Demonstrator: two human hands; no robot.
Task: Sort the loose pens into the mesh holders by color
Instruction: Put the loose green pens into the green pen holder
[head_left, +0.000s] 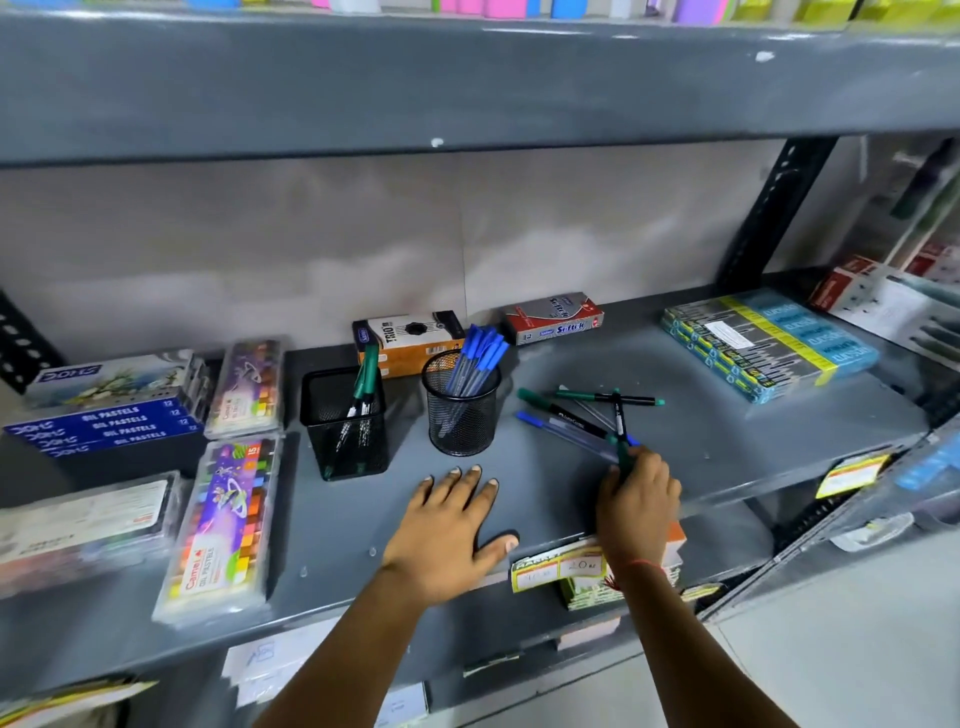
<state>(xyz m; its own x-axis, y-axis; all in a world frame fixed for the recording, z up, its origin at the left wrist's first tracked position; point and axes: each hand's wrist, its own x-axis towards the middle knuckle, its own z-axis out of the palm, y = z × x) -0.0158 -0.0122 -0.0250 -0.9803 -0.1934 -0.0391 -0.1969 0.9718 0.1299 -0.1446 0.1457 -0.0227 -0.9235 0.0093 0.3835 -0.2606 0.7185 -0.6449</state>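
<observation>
Two black mesh holders stand on a grey shelf (701, 364). The square holder (345, 423) on the left contains green pens. The round holder (461, 410) beside it is filled with several blue pens. To the right of it lies a loose pile of pens (576, 415), green and blue, crossed over one another. My right hand (636, 488) pinches the near end of a green pen (618, 415) that stands up from the pile. My left hand (449, 525) rests flat on the shelf, fingers spread, holding nothing.
Oil pastel boxes (111, 415) and crayon cases (223, 525) fill the shelf's left side. An orange-black box (405, 338) and a red-grey box (553, 318) sit at the back. Teal-yellow packs (763, 343) lie on the right. Price labels (561, 569) hang at the front edge.
</observation>
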